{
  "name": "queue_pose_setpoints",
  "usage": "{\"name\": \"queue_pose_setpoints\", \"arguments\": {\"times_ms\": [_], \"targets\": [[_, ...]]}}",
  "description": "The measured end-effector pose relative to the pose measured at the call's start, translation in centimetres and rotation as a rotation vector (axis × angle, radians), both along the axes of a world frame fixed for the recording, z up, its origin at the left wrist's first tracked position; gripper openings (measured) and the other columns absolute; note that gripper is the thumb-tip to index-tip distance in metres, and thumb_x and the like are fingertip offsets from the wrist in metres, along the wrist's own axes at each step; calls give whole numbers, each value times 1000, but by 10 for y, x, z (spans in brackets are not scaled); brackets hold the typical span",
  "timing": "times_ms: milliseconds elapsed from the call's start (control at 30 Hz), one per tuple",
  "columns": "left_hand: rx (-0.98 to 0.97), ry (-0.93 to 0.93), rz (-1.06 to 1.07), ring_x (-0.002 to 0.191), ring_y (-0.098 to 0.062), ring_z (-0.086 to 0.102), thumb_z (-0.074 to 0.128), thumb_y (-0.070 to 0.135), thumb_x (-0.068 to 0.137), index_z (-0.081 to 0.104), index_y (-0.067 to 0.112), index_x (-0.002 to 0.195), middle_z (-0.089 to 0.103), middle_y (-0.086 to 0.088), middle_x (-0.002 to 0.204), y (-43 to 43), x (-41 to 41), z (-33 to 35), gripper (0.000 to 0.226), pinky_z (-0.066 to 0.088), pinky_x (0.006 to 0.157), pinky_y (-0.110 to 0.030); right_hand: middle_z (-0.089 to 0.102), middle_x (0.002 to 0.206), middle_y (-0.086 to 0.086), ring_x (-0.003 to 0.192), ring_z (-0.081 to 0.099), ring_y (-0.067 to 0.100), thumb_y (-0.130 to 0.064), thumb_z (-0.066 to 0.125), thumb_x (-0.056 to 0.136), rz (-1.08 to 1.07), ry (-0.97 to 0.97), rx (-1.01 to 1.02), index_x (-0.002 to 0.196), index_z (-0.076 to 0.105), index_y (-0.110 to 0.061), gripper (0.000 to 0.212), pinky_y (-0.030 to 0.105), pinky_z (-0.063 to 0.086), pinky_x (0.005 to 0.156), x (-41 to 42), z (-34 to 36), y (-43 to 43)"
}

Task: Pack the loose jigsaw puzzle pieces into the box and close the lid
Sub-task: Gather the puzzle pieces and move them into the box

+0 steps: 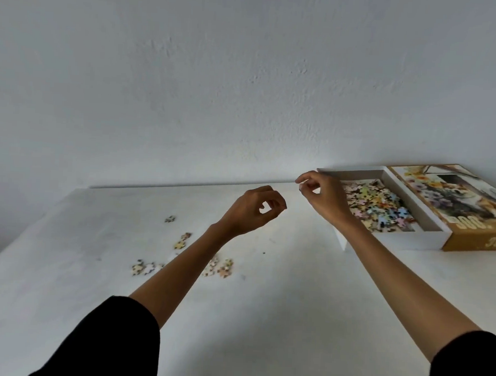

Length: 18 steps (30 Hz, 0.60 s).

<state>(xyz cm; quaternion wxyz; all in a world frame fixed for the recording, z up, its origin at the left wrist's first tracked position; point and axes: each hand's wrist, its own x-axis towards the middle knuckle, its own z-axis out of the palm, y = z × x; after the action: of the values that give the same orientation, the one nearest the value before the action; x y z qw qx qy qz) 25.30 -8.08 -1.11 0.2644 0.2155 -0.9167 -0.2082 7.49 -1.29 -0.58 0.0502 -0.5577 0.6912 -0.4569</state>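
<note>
The open white box (354, 174) stands at the table's far right, with a heap of colourful puzzle pieces (379, 204) inside. Its lid (455, 204), printed with flowers, lies face up against the box's right side. Several loose puzzle pieces (222, 268) lie on the table (278, 304) at centre left, others (180, 243) further back. My right hand (322, 196) hovers at the box's near left corner, thumb and forefinger pinching what looks like a small piece. My left hand (255, 209) is raised above the table left of it, fingers curled toward the thumb; whether it holds anything is hidden.
The white table meets a plain white wall along its far edge. A single piece (170, 219) lies apart at the far left, and a small cluster (143, 267) sits nearer the left edge. My forearms cross over some of the loose pieces.
</note>
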Motion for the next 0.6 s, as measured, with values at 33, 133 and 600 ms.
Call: {"name": "queue_pose_setpoints", "arguments": {"times_ms": [33, 133, 600], "targets": [[-2, -5, 13, 77, 1, 59, 56, 19, 87, 66, 21, 91, 63, 7, 90, -4, 18, -1, 10, 44, 70, -11, 71, 85, 5, 83, 65, 18, -16, 59, 83, 0, -14, 8, 88, 67, -20, 11, 37, 53, 77, 17, -3, -2], [7, -7, 57, 78, -1, 59, 56, 19, 88, 66, 20, 92, 64, 5, 92, -16, 70, -9, 11, 45, 69, -13, 71, 89, 4, 86, 65, 17, -15, 58, 84, 18, -55, 38, 91, 67, -18, 12, 31, 49, 78, 66, -14, -5], [69, -38, 344, 108, -26, 48, 59, 12, 85, 63, 16, 106, 59, -6, 115, -25, 184, -82, 22, 38, 84, -26, 61, 104, 6, 103, 52, 22, -31, 69, 78, 73, 65, 264, 108, 65, -23, 31, 29, 37, 82, 177, -90, 16]]}}
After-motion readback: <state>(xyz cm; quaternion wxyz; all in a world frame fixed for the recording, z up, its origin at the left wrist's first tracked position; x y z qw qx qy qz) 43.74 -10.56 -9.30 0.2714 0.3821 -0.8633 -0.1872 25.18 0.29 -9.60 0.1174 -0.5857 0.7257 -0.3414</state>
